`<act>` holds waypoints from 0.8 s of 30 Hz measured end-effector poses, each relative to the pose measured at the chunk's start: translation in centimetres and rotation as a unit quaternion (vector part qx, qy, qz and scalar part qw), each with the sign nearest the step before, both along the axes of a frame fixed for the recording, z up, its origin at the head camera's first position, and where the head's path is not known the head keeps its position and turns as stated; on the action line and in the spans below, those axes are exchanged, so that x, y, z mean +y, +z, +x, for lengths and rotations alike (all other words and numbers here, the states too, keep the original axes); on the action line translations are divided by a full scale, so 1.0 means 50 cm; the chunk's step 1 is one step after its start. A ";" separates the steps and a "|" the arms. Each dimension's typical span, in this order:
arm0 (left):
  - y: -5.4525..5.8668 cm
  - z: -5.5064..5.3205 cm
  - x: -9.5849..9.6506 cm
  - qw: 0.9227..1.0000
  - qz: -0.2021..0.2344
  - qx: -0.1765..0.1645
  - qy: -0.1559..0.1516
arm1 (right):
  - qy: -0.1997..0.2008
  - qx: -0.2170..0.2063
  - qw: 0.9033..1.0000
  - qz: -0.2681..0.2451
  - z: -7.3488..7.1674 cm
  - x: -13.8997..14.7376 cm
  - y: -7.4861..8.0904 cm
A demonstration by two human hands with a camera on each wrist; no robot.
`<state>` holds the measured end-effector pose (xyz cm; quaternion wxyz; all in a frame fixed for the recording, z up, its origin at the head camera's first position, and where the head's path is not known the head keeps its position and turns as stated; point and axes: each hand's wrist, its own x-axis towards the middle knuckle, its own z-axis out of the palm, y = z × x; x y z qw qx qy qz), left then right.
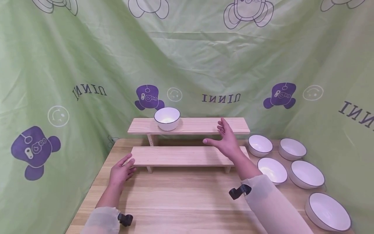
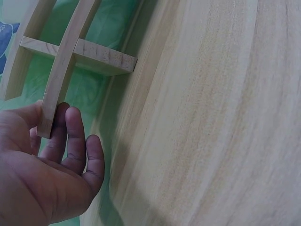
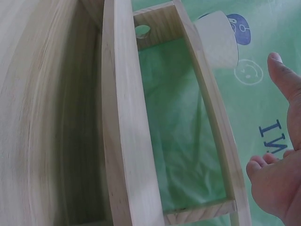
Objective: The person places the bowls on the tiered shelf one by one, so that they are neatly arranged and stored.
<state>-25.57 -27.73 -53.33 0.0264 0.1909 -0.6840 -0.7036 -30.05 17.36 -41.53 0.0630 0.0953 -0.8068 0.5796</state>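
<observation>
A two-tier wooden shelf stands at the back of the table, its lower board (image 1: 187, 156) in front of the raised upper board (image 1: 201, 126). My left hand (image 1: 120, 174) pinches the left end of the lower board, thumb on one face and index finger on the other, as the left wrist view shows. My right hand (image 1: 226, 143) is held over the right part of the shelf, thumb and fingers spread apart with nothing between them. One white bowl (image 1: 167, 119) with a dark rim sits upright on the left part of the upper board.
Several white bowls stand on the right side of the table, among them a near one (image 1: 328, 213) and a far one (image 1: 260, 145). A green printed curtain (image 1: 187, 58) hangs behind and on both sides. The wooden tabletop (image 1: 187, 201) extends in front of the shelf.
</observation>
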 end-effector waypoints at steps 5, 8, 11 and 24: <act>0.000 -0.002 0.000 1.000 0.002 -0.002 0.003 | -0.004 0.005 1.000 0.003 0.002 0.008 -0.006; -0.002 -0.005 -0.001 1.000 -0.002 -0.002 0.005 | -0.007 0.006 1.000 0.007 0.005 0.014 -0.009; -0.003 -0.007 -0.001 1.000 -0.006 0.002 0.004 | -0.012 0.007 1.000 0.007 0.012 0.021 -0.011; -0.004 -0.005 -0.004 1.000 -0.001 -0.001 -0.001 | -0.023 -0.012 1.000 0.012 0.043 0.043 -0.022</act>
